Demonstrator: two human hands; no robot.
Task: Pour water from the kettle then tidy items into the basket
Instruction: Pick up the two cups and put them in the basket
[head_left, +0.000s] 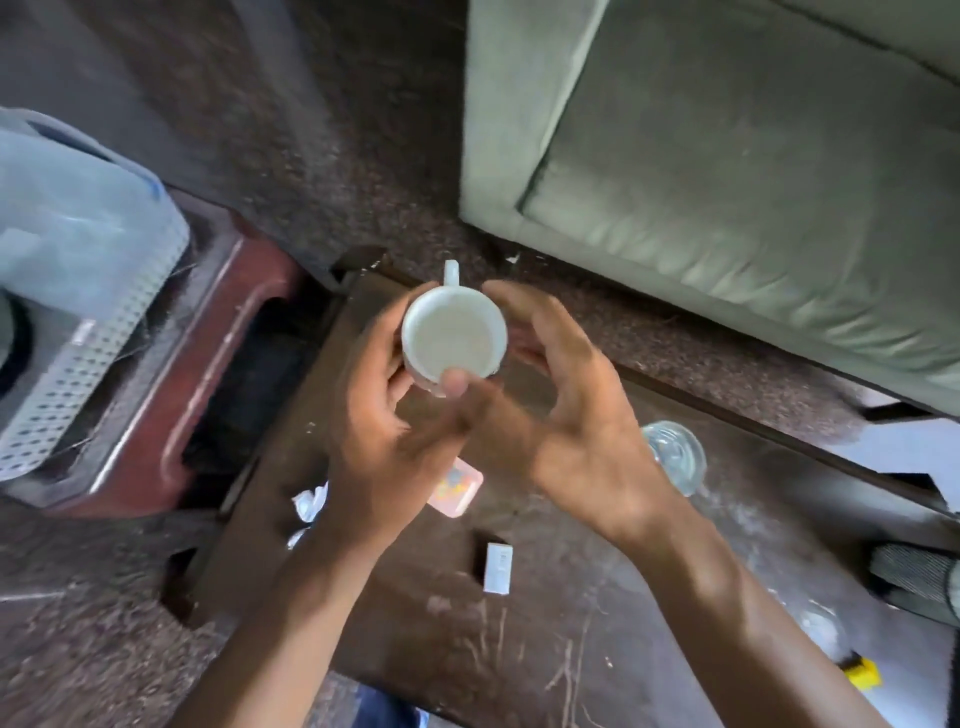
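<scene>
A white mug (453, 332) is held upright above the dark wooden table (571, 623), its handle pointing away from me. My left hand (379, 415) grips its near-left side, thumb on the rim. My right hand (561, 395) cups its right side with fingers curved; whether they touch the mug is unclear. A pale perforated basket (88, 332) stands on a reddish stool (218, 364) at the left. No kettle is in view.
On the table lie a pink card (460, 491), a small white box (497, 567), crumpled paper (310, 503), a clear glass (674, 453) and a yellow item (863, 671). A green sofa (727, 182) fills the upper right.
</scene>
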